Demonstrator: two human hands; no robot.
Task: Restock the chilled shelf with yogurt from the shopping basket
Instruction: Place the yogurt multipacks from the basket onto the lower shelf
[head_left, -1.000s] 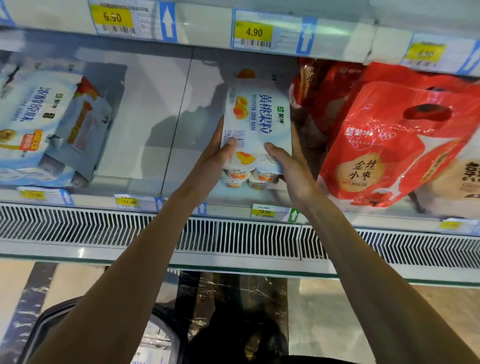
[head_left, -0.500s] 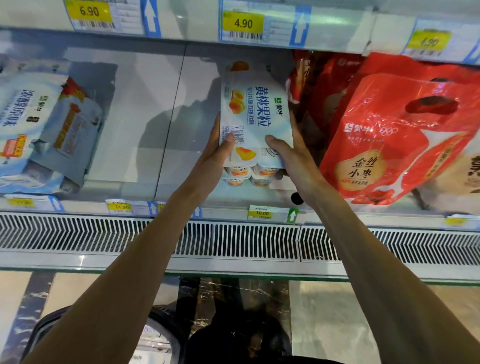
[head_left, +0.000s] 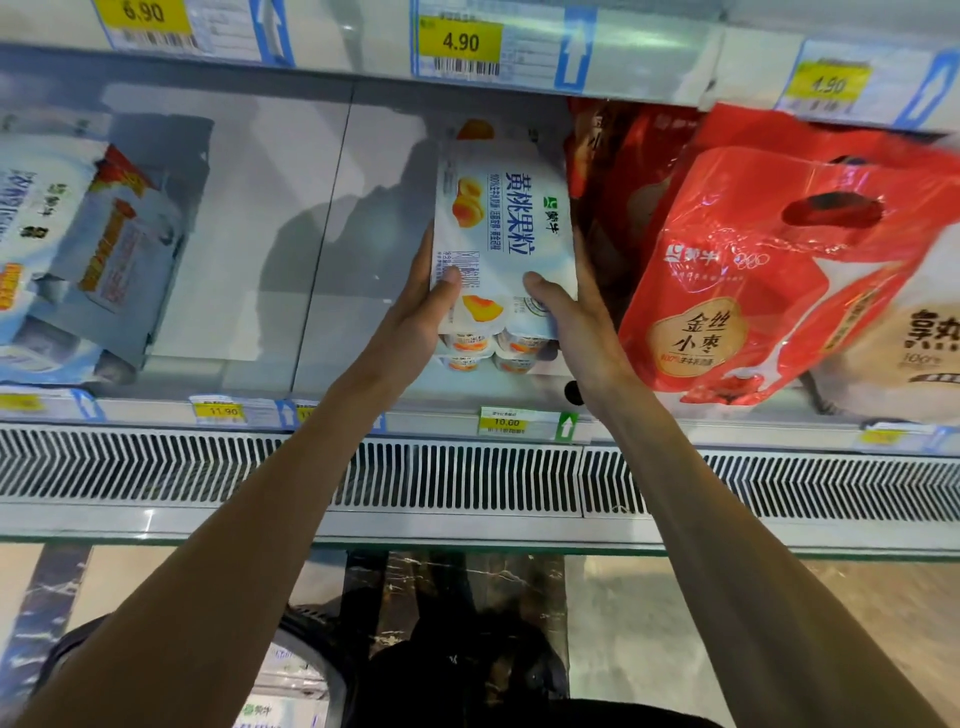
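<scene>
Head view: the left hand (head_left: 415, 317) and the right hand (head_left: 582, 322) clamp the near end of a yogurt multipack (head_left: 504, 228) from either side, thumbs on top. The pack sits over the chilled shelf (head_left: 332, 374), just left of a red bag (head_left: 779, 270), with a blue-white pack (head_left: 78, 249) far left of it.

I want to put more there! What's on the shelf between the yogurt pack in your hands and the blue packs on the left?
Nothing: the head view shows bare shelf between the peach yogurt pack and the blue-and-white packs.
</scene>
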